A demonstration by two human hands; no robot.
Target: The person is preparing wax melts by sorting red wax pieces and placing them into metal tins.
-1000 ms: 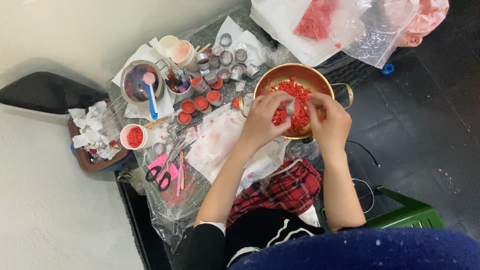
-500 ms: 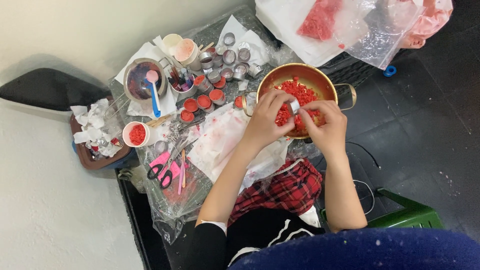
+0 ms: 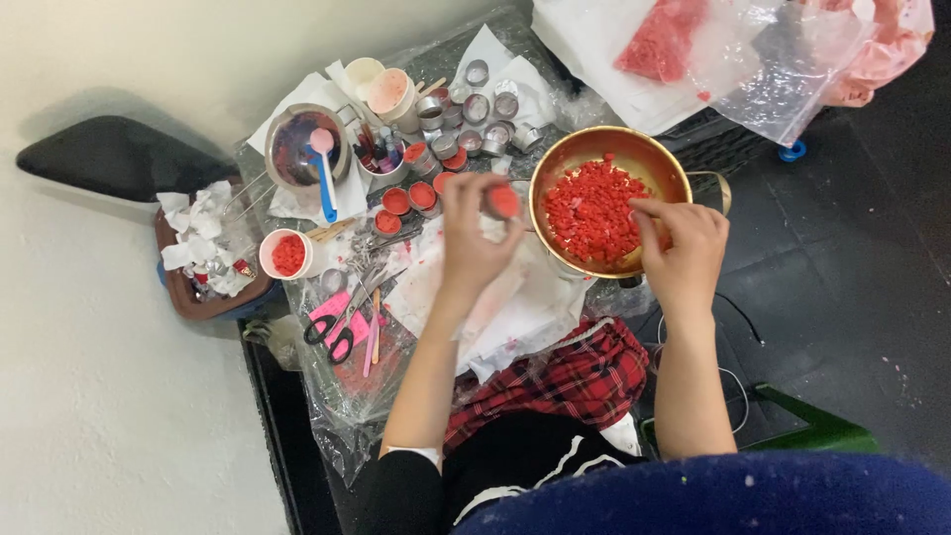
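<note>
Left fingers pinching a filled tin, right fingers dipping into the red chips.

I see my left hand (image 3: 474, 233) with its fingers (image 3: 492, 191) closed round a small round tin (image 3: 503, 202) packed level with red, held above the stained white paper (image 3: 515, 307), just left of the golden pot (image 3: 674, 168). My right hand (image 3: 688, 253) rests over the pot's near rim, its fingers (image 3: 649, 210) curled together and touching the heap of red wax chips (image 3: 592, 208); whether they grip any I cannot tell. Further out on the plastic-covered counter (image 3: 347, 396) stand more filled tins (image 3: 409, 197), empty tins (image 3: 477, 104), a white cup of red chips (image 3: 287, 254), a steel bowl with a blue spoon (image 3: 323, 178) and black-handled scissors (image 3: 332, 332). A clear bag of red chips (image 3: 662, 40) lies behind the pot.
</note>
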